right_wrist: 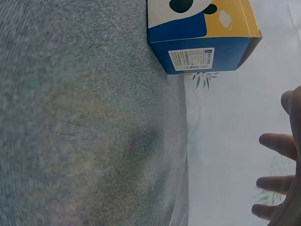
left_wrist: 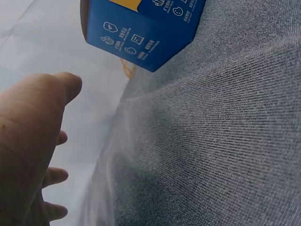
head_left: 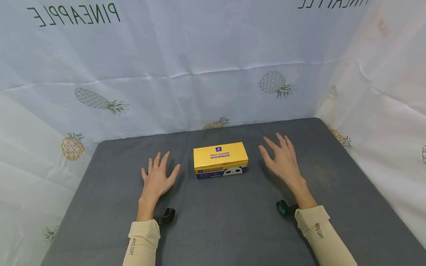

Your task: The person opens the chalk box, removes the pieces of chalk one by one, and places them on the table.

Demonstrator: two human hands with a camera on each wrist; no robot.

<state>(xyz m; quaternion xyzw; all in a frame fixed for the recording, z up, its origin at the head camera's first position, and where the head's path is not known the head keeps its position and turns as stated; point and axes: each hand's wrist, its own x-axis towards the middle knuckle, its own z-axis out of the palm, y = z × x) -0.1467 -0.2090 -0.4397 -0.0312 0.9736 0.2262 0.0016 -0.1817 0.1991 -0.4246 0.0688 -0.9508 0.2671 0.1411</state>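
A yellow and blue cardboard box [head_left: 220, 157] with a panda face on its front sits on the grey cloth-covered table, its lid down. To its left is my left hand [head_left: 159, 179], fingers spread, holding nothing. My right hand [head_left: 283, 159] is on the other side, also with spread fingers and apart from the box. In the left wrist view the box's blue end [left_wrist: 136, 37] shows white icons, with the thumb [left_wrist: 47, 94] nearby. The right wrist view has the other blue end with a white label [right_wrist: 192, 59], and several fingertips [right_wrist: 277, 143] at the right edge.
The grey table [head_left: 219, 221] reaches back to a white curtain [head_left: 186, 48] printed with pineapples, which also hangs at both sides. A black wrist strap device [head_left: 166, 217] is on the left wrist, and a similar one [head_left: 284, 208] is on the right.
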